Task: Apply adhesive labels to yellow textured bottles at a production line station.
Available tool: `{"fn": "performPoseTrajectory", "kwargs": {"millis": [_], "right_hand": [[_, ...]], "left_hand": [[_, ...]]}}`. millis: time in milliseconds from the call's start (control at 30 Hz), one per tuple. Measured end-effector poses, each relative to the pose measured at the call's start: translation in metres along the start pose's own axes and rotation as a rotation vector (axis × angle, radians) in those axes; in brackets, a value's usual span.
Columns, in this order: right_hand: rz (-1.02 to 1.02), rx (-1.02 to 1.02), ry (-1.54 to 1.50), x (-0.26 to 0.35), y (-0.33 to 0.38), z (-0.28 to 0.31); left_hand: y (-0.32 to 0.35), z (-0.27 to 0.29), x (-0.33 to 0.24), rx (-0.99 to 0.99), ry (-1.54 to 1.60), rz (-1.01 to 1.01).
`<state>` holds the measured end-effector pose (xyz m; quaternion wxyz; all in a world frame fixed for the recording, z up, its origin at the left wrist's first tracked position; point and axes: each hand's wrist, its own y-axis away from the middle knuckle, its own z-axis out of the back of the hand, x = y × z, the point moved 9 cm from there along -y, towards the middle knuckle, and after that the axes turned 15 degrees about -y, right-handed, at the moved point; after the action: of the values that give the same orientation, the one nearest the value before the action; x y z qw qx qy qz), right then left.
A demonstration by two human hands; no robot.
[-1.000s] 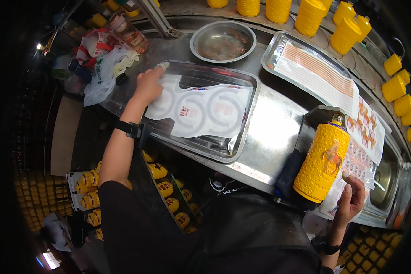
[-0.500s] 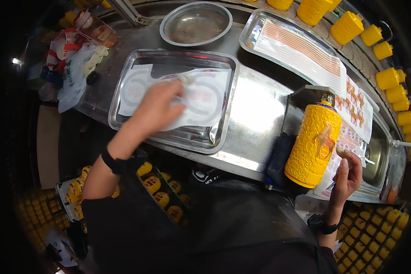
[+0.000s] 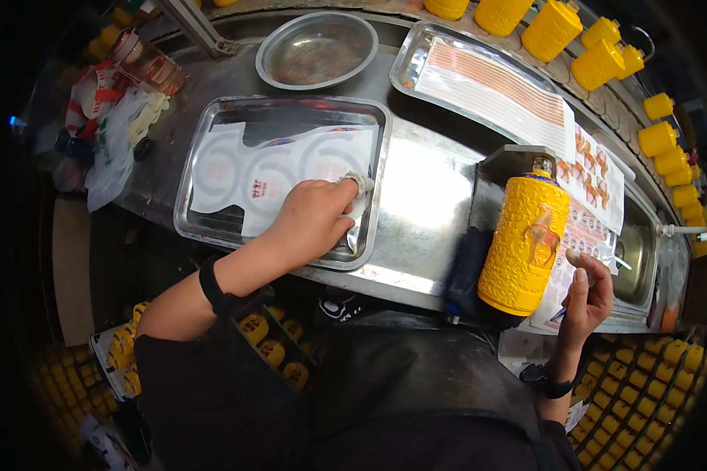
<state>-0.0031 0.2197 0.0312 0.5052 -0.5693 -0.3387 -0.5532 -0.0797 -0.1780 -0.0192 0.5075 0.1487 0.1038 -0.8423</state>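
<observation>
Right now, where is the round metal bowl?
In the head view the round metal bowl sits at the far edge of the steel counter, left of centre, just beyond the label tray where the left hand works.

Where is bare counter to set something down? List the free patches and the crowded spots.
Free: the shiny steel counter strip between the rectangular steel tray of white labels and the tall yellow embossed bottle.

Crowded: the far left corner with plastic bags, and the right end, covered by sticker sheets.

head cam, looks down, close
</observation>
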Motion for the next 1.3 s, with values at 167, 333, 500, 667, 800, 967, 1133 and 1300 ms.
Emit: {"fn": "performPoseTrajectory", "kwargs": {"millis": [167, 333, 500, 667, 800, 967, 1133, 1300], "right_hand": [[0.017, 0.002, -0.01, 0.002, 0.001, -0.005], [0.028, -0.014, 0.017, 0.009, 0.003, -0.004], [0.126, 0.046, -0.015, 0.021, 0.002, -0.021], [0.131, 0.062, 0.004, 0.022, 0.0, -0.022], [0.114, 0.048, 0.025, 0.02, -0.002, -0.021], [0.117, 0.014, -0.004, 0.016, -0.003, -0.017], [0.141, -0.066, 0.008, 0.017, 0.005, -0.001], [0.173, -0.099, 0.093, 0.027, 0.012, 0.013]], "left_hand": [[0.0, -0.004, -0.001, 0.019, -0.067, -0.04], [0.002, 0.004, -0.019, -0.028, -0.143, -0.129], [0.003, 0.004, -0.014, -0.059, -0.092, -0.062], [0.003, 0.003, -0.014, -0.058, -0.088, -0.082], [0.003, 0.005, -0.012, -0.049, -0.148, -0.058], [-0.006, 0.003, -0.013, -0.062, -0.096, 0.014], [-0.016, -0.009, -0.003, 0.074, -0.076, 0.19], [-0.014, -0.011, -0.002, 0.102, -0.093, 0.247]]}}
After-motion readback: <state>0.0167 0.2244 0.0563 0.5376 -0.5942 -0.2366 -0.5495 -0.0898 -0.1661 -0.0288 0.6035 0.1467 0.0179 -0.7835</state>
